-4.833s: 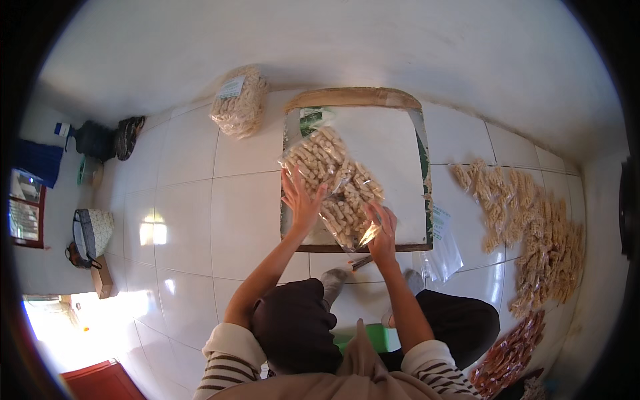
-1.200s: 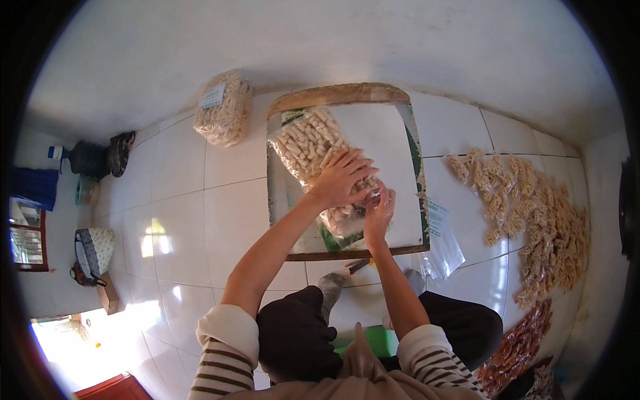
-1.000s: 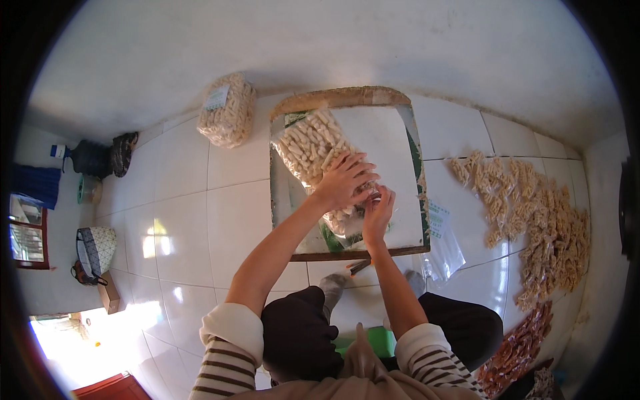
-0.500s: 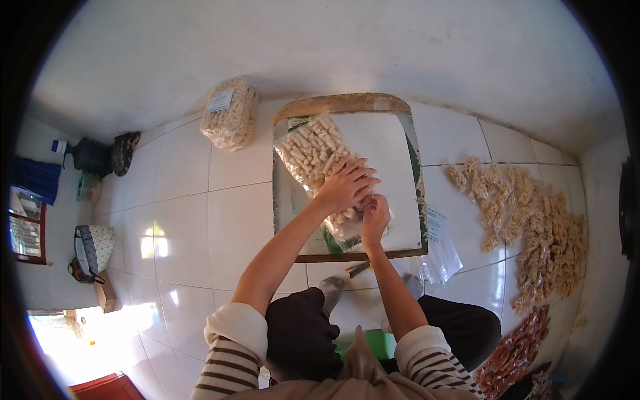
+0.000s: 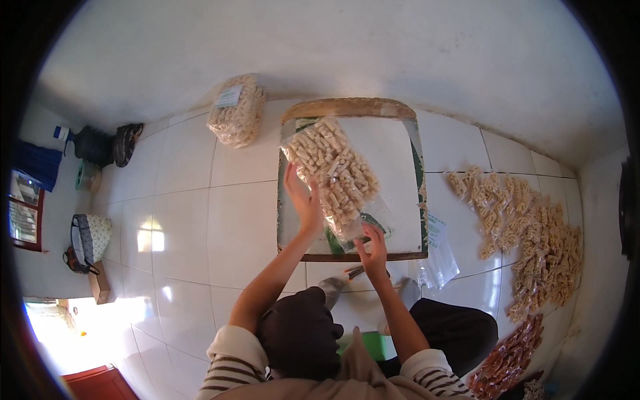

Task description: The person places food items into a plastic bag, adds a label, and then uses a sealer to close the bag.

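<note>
A clear plastic bag of pale, stick-shaped snacks (image 5: 333, 170) lies slanted on a low board-topped table (image 5: 400, 193). Against the bag's left side rests my left hand (image 5: 305, 203), its fingers stretched out along the film. My right hand (image 5: 375, 248) is at the bag's near end, thumb and fingers apart beside the loose film. Behind the bag's lower edge, part of a green patch on the tabletop shows.
Another filled, labelled bag (image 5: 237, 110) stands on the floor by the wall. To the right lie flat empty plastic bags (image 5: 438, 257), a heap of small pale snack packets (image 5: 540, 247) and reddish packets (image 5: 510, 357). A green object (image 5: 370, 345) sits between my legs.
My left hand has slid off the bag's top to its left side, uncovering the snacks. The right hand has moved down toward the near end, and its fingers have spread.
</note>
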`<control>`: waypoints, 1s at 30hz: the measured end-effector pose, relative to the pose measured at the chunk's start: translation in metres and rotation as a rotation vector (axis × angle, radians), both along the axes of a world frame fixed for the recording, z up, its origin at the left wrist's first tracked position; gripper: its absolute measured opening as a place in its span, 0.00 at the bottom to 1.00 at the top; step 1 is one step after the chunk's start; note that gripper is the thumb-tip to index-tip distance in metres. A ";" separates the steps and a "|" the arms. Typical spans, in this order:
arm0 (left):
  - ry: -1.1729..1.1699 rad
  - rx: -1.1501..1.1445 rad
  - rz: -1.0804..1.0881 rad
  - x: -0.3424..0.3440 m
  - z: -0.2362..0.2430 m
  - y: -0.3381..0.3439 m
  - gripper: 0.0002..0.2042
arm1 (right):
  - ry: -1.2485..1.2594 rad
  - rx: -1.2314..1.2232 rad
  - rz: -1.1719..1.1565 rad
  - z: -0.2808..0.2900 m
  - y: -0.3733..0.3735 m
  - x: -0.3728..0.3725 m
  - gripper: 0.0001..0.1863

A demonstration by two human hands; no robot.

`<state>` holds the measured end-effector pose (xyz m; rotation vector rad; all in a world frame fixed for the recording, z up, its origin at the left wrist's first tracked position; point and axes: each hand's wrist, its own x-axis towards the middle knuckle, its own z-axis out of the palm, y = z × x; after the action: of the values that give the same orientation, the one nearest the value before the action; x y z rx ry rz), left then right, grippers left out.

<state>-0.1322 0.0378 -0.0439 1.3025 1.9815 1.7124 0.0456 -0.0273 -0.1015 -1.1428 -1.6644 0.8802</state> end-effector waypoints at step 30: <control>-0.680 -0.279 -0.069 0.017 -0.075 -0.043 0.28 | -0.121 0.174 0.075 0.002 0.000 -0.066 0.17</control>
<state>-0.1156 -0.0053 -0.1184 0.5743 1.6579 1.5010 -0.0200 -0.0274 -0.0990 -1.0366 -1.8544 0.7088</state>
